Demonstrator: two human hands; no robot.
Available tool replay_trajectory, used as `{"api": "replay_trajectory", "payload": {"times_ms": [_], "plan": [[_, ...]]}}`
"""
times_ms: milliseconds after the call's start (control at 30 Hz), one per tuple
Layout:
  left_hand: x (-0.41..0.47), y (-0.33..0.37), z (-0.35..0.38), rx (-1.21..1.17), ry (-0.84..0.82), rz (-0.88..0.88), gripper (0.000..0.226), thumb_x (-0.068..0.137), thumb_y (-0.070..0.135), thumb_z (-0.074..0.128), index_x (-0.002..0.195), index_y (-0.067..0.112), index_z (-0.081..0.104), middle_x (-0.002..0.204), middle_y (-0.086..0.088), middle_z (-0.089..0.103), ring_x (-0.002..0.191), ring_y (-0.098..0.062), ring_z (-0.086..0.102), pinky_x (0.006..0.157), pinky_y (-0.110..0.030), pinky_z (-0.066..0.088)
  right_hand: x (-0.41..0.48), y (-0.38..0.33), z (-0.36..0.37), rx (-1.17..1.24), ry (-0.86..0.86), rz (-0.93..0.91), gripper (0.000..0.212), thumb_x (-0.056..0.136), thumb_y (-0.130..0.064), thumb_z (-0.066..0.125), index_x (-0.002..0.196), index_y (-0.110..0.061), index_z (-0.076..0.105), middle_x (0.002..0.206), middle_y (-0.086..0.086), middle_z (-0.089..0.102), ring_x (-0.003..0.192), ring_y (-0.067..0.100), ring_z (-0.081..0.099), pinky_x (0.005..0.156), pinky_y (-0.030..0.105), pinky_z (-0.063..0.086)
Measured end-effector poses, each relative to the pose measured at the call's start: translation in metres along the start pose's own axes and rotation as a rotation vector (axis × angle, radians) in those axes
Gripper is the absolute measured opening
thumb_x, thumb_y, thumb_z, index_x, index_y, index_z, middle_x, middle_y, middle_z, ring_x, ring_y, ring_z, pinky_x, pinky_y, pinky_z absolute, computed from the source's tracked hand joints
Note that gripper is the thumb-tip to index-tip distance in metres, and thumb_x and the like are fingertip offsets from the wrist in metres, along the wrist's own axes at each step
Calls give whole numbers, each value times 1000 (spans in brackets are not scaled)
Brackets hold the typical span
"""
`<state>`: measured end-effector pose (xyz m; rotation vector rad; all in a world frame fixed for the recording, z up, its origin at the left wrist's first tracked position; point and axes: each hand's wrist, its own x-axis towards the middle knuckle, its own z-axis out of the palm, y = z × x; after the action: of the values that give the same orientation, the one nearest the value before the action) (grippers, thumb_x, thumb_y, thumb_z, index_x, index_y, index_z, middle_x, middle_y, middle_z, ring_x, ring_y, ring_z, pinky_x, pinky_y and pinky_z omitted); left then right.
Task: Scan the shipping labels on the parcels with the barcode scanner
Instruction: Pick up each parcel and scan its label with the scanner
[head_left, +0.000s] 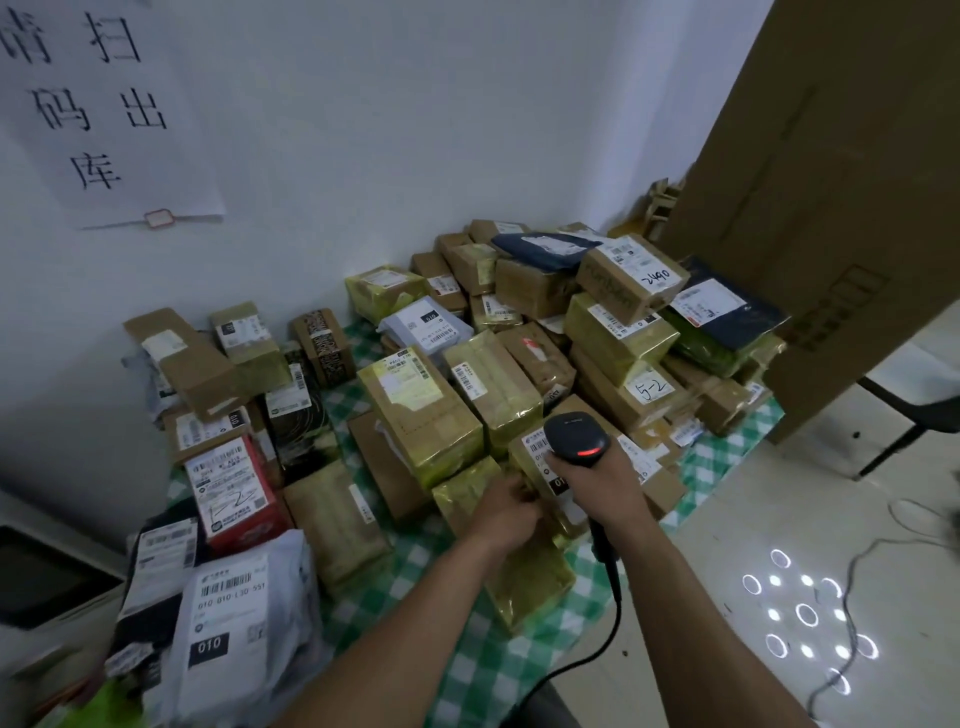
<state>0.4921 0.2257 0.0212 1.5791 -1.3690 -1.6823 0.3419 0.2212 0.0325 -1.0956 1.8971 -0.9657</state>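
Note:
My right hand (602, 486) grips a black barcode scanner (576, 434) with a red light on its head, held over a small yellow-taped parcel (524, 465) with a white shipping label (540, 447). My left hand (506, 512) holds that parcel's near left side, fingers curled on it. The scanner's black cable (615, 613) hangs down toward me. Many other parcels cover the green-checked cloth (457, 670): a grey mailer bag marked 010 (234, 629) at the near left, a red box (234, 493), taped cartons (421, 410) in the middle.
A tall stack of parcels (623, 312) rises at the back right. A big cardboard sheet (831, 208) leans on the right. White wall with a paper sign (104, 104) behind. Tiled floor with light reflections (805, 613) and a cable lies to the right.

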Motion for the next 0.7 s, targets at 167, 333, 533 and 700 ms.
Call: {"api": "replay_trajectory", "payload": {"times_ms": [167,333,533,700], "plan": [[6,-2,-7,47,45,19,15,96,25,66,93,38,73,98,12,76,93,-10,70,77,-28,57,8,1,17,-53,-40,-4,32,74,-30,89,100,-22,73,88,0,75,85,19,72,66,30,53],[1,-12,-37,-136,172,53,25,96,15,71,113,33,71,113,12,72,100,-7,70,88,-32,61,-1,-7,26,-26,-19,-65,64,59,-64,78,104,-20,68,100,9,69,85,20,68,63,28,48],[-29,-24,-105,-161,488,169,21,96,21,71,116,28,66,109,15,68,98,7,61,74,-12,48,-37,-66,53,183,-299,-149,31,85,-28,84,108,-38,66,89,-10,73,81,10,68,71,31,55],[-25,-11,-170,-114,611,176,27,98,24,69,122,30,61,116,12,64,103,-6,60,92,-35,53,-34,-118,104,246,-454,-152,24,85,-27,84,104,-33,71,90,-8,77,86,8,73,76,27,60]]}}
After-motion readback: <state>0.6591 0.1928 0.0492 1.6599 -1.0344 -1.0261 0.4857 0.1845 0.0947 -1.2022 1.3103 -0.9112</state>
